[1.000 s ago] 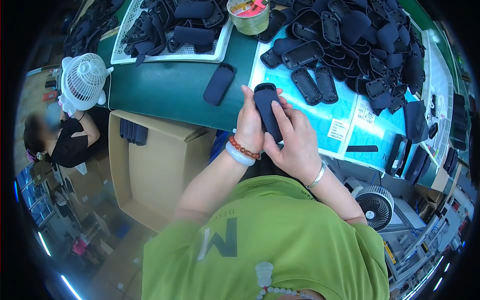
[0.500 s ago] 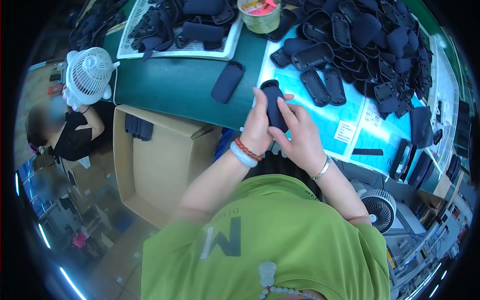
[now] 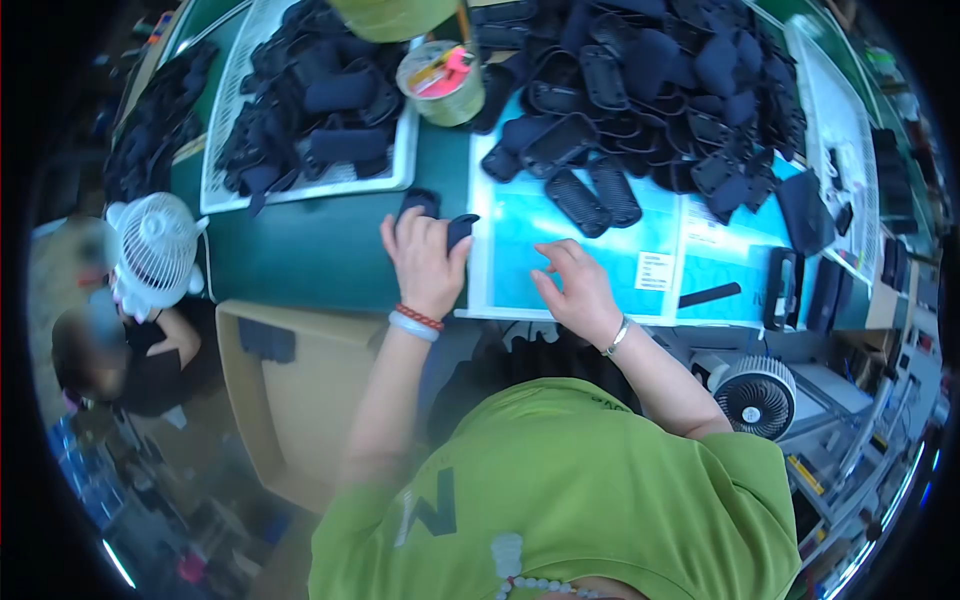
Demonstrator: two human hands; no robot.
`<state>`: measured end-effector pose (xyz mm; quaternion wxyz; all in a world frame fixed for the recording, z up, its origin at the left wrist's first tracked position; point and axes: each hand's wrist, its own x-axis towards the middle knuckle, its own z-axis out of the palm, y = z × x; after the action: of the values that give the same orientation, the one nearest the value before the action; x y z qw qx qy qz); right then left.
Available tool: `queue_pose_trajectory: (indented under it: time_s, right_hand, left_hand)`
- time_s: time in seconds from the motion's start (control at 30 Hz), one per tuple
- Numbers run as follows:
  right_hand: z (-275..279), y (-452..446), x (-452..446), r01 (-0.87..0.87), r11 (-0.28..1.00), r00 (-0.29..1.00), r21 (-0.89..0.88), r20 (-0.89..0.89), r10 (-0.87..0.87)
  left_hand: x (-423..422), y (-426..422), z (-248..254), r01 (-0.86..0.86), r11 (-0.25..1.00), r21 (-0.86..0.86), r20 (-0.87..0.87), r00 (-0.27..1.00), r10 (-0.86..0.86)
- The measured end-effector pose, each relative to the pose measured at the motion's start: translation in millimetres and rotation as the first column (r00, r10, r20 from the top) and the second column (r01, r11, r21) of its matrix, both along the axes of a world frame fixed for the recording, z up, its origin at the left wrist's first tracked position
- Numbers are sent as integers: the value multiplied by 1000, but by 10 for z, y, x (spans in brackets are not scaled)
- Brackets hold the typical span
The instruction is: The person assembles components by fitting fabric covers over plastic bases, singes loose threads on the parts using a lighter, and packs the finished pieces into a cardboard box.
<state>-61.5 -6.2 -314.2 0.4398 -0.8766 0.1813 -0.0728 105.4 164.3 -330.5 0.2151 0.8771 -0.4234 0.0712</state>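
Observation:
My left hand (image 3: 428, 265) is over the green table's front part, its fingers and thumb closed on a dark blue oblong pad (image 3: 460, 230), mostly hidden by the hand. Just beyond its fingertips, a second dark oblong pad (image 3: 420, 202) lies on the table, partly covered by the fingers. Above the blue sheet (image 3: 510, 260), my right hand (image 3: 583, 297) has its fingers bent but apart, with nothing in them. Farther back on that sheet, a large heap of similar dark pads and ribbed shells (image 3: 650, 90) is piled up.
A white tray (image 3: 310, 185) holds more dark pieces at the back left, beside a tub (image 3: 455, 103) of small items. On the left are a white fan (image 3: 157, 250) and a cardboard box (image 3: 300, 400); a person sits beyond. Another fan (image 3: 755, 405) is at lower right.
My hands have separated. The left hand moved left with the pad it holds, toward the pad lying on the table; the right hand let go and stays over the blue sheet. The view has shifted.

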Motion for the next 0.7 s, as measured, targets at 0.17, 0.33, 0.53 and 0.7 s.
queue_pose_trajectory:
  time_s: [0.17, 0.33, 0.53, 0.7]
  right_hand:
    - [28, -367, -20, 141, 955, 990, -262, 38, -136]
    - [48, -689, -10, 152, 851, 988, -502, 67, -137]
    - [-267, -672, 177, -193, 665, 981, -721, -140, 132]
    - [104, -895, -163, -143, 814, 982, -563, 22, 187]
  left_hand:
    - [110, -128, -145, -142, 985, 102, 17, 990, 141]
    - [57, -170, -190, -202, 976, 85, 68, 978, 196]
    - [-18, -1197, 270, 99, 982, -159, 48, 995, -93]
    - [253, -1926, -34, 123, 987, -105, 107, 988, -112]
